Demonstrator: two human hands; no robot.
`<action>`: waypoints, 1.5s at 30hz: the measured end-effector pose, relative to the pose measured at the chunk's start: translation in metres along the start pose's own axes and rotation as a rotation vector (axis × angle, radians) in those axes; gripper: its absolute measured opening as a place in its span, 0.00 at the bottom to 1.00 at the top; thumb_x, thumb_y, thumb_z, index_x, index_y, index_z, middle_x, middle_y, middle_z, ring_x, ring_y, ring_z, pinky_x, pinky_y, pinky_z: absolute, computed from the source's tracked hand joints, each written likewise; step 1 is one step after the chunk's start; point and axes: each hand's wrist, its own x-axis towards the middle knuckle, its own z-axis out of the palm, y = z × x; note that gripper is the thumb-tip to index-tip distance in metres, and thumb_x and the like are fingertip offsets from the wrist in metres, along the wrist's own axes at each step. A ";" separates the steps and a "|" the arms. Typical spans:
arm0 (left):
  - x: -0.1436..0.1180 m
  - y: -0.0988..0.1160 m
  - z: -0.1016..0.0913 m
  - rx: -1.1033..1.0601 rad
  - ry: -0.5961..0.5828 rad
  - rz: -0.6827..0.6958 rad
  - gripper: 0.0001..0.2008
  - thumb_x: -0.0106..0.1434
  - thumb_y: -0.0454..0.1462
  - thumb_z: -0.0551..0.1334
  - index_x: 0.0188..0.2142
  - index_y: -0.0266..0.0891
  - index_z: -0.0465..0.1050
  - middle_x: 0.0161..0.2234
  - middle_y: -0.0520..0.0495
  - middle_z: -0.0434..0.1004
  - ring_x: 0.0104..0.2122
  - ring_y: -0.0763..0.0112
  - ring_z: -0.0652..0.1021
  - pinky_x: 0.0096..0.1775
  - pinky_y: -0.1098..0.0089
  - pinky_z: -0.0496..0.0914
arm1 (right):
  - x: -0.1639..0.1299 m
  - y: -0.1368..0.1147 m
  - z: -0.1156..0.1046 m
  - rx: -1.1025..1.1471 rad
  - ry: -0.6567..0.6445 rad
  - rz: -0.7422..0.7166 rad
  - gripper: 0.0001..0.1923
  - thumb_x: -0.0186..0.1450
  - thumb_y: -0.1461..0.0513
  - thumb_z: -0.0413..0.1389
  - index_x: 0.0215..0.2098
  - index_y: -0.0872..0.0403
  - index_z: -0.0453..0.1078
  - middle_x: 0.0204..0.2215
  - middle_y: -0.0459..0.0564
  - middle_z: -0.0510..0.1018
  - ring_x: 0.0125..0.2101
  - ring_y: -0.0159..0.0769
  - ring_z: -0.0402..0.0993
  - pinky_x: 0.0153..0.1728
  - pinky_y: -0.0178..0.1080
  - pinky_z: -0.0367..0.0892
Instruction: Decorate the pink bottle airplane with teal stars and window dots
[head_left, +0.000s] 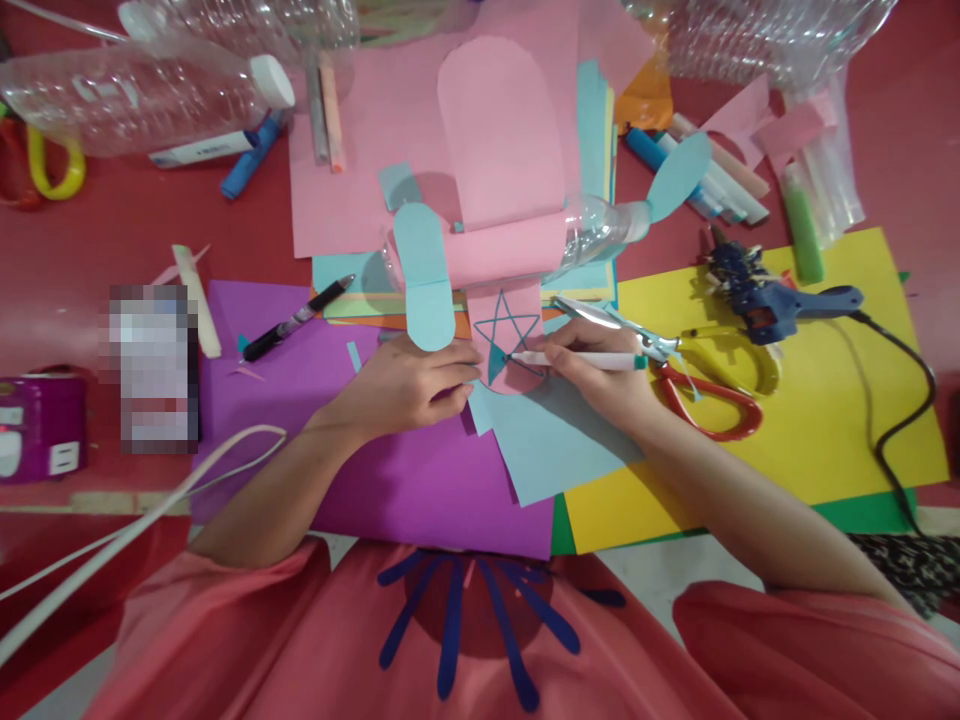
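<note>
A plastic bottle (pixel 594 230) wrapped in pink paper lies on its side, with long rounded pink paper wings (pixel 499 130) and light blue paper pieces at its two ends. On the near pink wing a star (pixel 507 322) is drawn in dark green lines, its lower left point coloured in. My right hand (pixel 592 370) grips a white marker pen (pixel 611 361) with a green end, and its tip touches the star. Beside the wing's left edge my left hand (pixel 420 380) rests flat, fingers stretched out, the fingertips touching the paper.
Scissors (pixel 709 400) with red and yellow handles and a blue glue gun (pixel 780 305) with a black cord lie on yellow paper (pixel 847 400) at right. A black pen (pixel 300 318) lies on purple paper (pixel 450 480). Clear bottles (pixel 135 95) and several markers (pixel 251 155) are farther back.
</note>
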 end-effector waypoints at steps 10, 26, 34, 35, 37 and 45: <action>0.001 0.000 0.000 0.005 0.012 0.005 0.13 0.69 0.33 0.53 0.40 0.37 0.78 0.44 0.46 0.83 0.42 0.65 0.83 0.43 0.67 0.77 | -0.003 0.003 0.001 0.012 -0.078 0.024 0.08 0.63 0.61 0.57 0.26 0.52 0.72 0.24 0.46 0.78 0.25 0.32 0.73 0.27 0.37 0.66; -0.001 0.000 0.000 -0.001 -0.009 -0.008 0.13 0.69 0.34 0.53 0.41 0.37 0.78 0.45 0.46 0.83 0.44 0.65 0.82 0.46 0.66 0.77 | -0.004 0.000 0.001 -0.040 -0.082 -0.032 0.11 0.64 0.59 0.56 0.25 0.53 0.72 0.23 0.47 0.79 0.23 0.31 0.73 0.24 0.35 0.65; -0.001 -0.001 0.001 -0.017 -0.019 -0.021 0.13 0.70 0.34 0.53 0.42 0.38 0.78 0.45 0.47 0.83 0.46 0.66 0.82 0.47 0.66 0.76 | -0.005 0.000 0.000 -0.073 -0.161 -0.094 0.11 0.65 0.58 0.56 0.29 0.53 0.76 0.27 0.48 0.82 0.29 0.34 0.78 0.31 0.37 0.71; -0.001 -0.001 0.001 -0.013 -0.017 -0.019 0.13 0.70 0.34 0.53 0.42 0.38 0.78 0.45 0.47 0.83 0.46 0.66 0.82 0.47 0.66 0.76 | -0.005 0.000 0.000 -0.071 -0.171 -0.090 0.11 0.65 0.58 0.56 0.29 0.53 0.76 0.28 0.49 0.82 0.30 0.34 0.78 0.32 0.37 0.71; -0.001 0.000 0.001 -0.009 -0.004 -0.010 0.13 0.70 0.34 0.53 0.41 0.37 0.78 0.44 0.46 0.83 0.45 0.65 0.82 0.45 0.66 0.77 | -0.005 -0.001 0.000 -0.054 -0.189 -0.085 0.10 0.65 0.58 0.57 0.29 0.52 0.76 0.28 0.49 0.82 0.29 0.35 0.78 0.32 0.37 0.71; 0.001 0.001 -0.001 0.015 0.021 0.022 0.14 0.70 0.34 0.52 0.40 0.36 0.78 0.43 0.46 0.84 0.42 0.65 0.83 0.41 0.67 0.77 | 0.007 0.005 -0.012 0.107 -0.059 -0.017 0.10 0.66 0.55 0.56 0.35 0.50 0.78 0.31 0.49 0.81 0.28 0.34 0.76 0.28 0.37 0.70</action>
